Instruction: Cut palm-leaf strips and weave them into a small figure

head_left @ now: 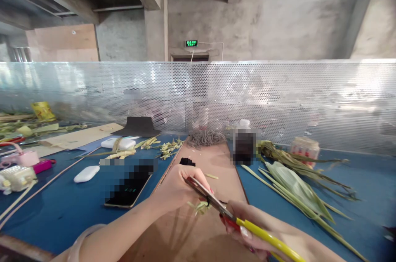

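A pair of scissors (227, 213) with yellow handles is in my right hand (244, 229), whose fingers are wrapped around the handles. Their blades point up and left, and the tips reach my left hand (182, 183). My left hand is closed, its fingers curled downward by the blades. Just under those fingers a small pale green leaf piece (201, 207) hangs over the brown board (173, 233), seemingly pinched there; the fingertips are partly hidden. Behind my left hand lies a small black bundle (187, 162). A short yellowish strip (212, 176) rests on the board.
Left on the blue table are a phone (133, 187), a white case (87, 174) and leaf bits (170, 148). Grey cord (206, 138) is heaped at the back. To the right are a dark bottle (244, 146), long leaves (300, 187) and a clear jar (305, 148). A perforated metal screen (278, 97) stands behind.
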{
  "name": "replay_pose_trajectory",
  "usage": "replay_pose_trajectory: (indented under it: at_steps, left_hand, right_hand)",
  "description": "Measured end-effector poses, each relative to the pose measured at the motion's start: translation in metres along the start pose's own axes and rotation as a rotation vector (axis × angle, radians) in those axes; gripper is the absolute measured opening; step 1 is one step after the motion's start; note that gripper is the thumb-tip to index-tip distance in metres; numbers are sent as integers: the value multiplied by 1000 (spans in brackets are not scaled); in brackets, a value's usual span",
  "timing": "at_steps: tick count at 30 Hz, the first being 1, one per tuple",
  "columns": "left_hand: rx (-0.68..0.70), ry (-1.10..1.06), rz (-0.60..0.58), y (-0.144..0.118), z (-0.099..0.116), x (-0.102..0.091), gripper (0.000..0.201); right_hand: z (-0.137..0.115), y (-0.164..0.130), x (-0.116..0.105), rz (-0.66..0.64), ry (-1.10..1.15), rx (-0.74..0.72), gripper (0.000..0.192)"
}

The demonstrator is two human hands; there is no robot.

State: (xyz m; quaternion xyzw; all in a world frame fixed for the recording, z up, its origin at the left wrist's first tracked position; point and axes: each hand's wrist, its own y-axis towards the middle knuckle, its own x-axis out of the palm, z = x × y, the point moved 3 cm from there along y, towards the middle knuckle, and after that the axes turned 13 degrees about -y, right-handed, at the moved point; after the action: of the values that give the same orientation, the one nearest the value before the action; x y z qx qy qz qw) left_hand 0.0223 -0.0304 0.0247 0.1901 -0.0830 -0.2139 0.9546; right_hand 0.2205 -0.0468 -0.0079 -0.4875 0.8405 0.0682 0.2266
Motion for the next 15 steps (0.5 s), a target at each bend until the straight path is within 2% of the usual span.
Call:
replay_pose_trajectory:
  at_steps: [8, 15]
  left_hand:
    - [32, -33, 83, 2, 3, -1, 8]
    - [29, -45, 111, 1, 5, 0, 6]
  right_hand:
    - [5, -2, 2, 19, 81, 47, 52]
    - [6, 1, 3, 36, 55, -5, 51]
